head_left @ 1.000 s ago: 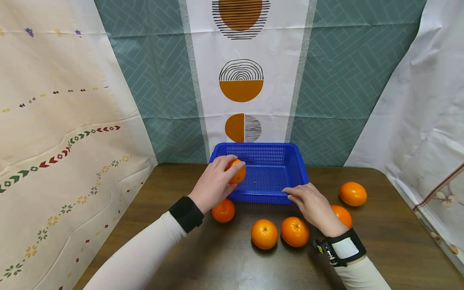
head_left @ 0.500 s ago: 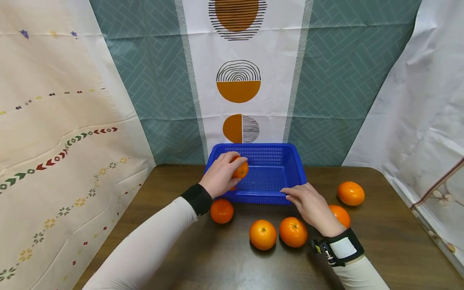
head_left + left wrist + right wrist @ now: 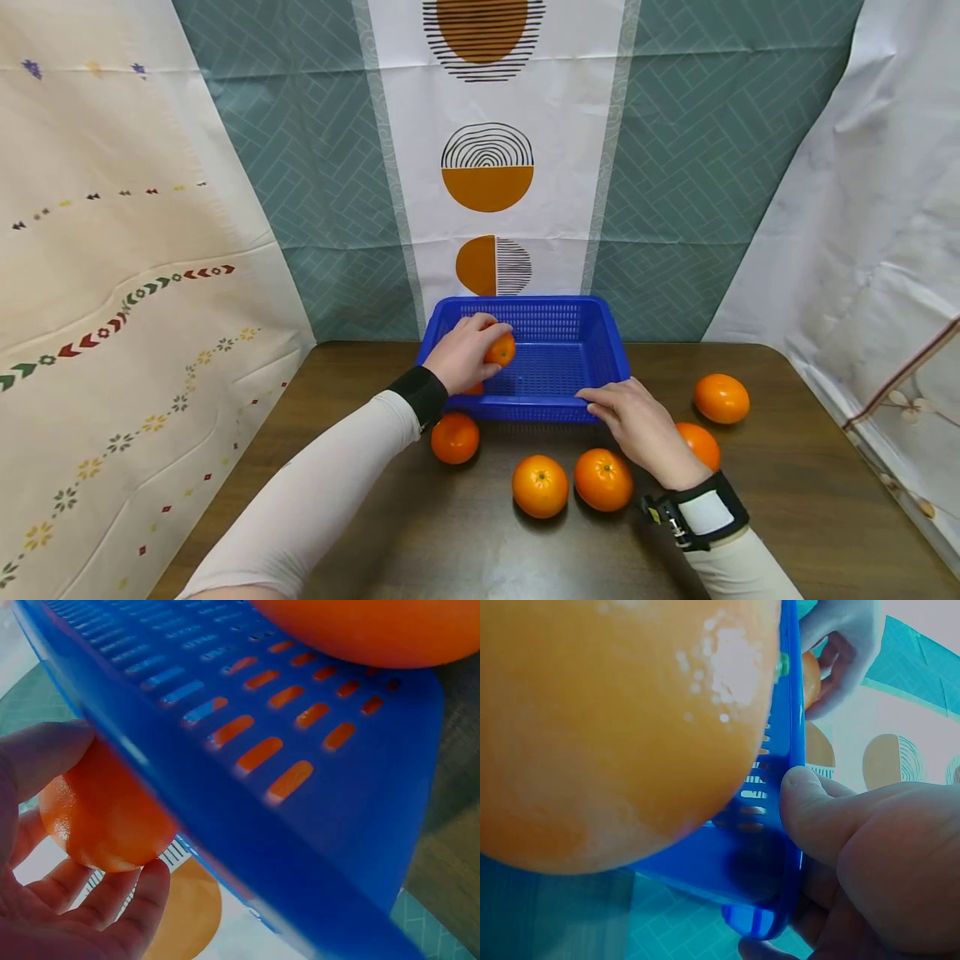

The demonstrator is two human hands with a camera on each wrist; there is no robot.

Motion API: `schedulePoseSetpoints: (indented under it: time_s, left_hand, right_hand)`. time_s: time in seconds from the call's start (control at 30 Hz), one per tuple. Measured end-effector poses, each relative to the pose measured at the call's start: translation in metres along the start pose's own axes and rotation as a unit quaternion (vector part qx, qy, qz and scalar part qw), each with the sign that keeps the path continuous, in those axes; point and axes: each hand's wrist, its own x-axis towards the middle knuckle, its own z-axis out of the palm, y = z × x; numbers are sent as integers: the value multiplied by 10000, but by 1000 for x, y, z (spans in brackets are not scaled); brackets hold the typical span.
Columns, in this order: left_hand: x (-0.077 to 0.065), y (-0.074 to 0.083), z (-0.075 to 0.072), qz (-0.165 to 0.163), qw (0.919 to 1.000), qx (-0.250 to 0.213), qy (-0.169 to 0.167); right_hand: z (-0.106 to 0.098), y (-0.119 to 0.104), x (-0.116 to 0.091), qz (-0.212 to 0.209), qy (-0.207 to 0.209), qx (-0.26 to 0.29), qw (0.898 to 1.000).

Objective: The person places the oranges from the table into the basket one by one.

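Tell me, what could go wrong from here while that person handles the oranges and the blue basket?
The held orange might slip from the left hand and bump the orange inside the basket. The blue basket could shift or tip if the right hand, gripping its near rim, presses unevenly. Moving that hand might also roll the loose orange beside its wrist.

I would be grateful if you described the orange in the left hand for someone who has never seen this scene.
On the brown table stands a blue slotted basket. At the basket's left side, the left hand holds the orange. It is the only fruit gripped; its neighbours lie in the basket or on the table.
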Motion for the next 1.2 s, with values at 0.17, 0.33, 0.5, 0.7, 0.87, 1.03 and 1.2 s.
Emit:
schedulePoseSetpoints:
  time_s: [0.17,0.33,0.5,0.7,0.87,1.03,1.2]
  left_hand:
    - [12,-5,8,-27,9999,110,-118]
    - [21,-4,10,-3,9992,259,-320]
    - [27,2,12,80,9978,404,-523]
    - [35,8,16,98,9947,623,-807]
    - [43,10,20,133,9900,843,-1126]
    - [50,11,18,163,9834,1048,-1474]
    - [60,9,16,202,9821,1120,-1504]
  right_hand:
    - [-1,-1,-1,89,-58,-21,9999]
    - [0,-1,-2,117,-66,-36,9999]
    - [1,-2,-2,155,-68,-44,9998]
    - [3,-2,-2,83,2,-24,10000]
    - [4,-3,-2,64,32,-27,10000]
    - [4,-2,-2,98,-17,-56,9999]
    - [2,-2,-1,24,74,-83,9999]
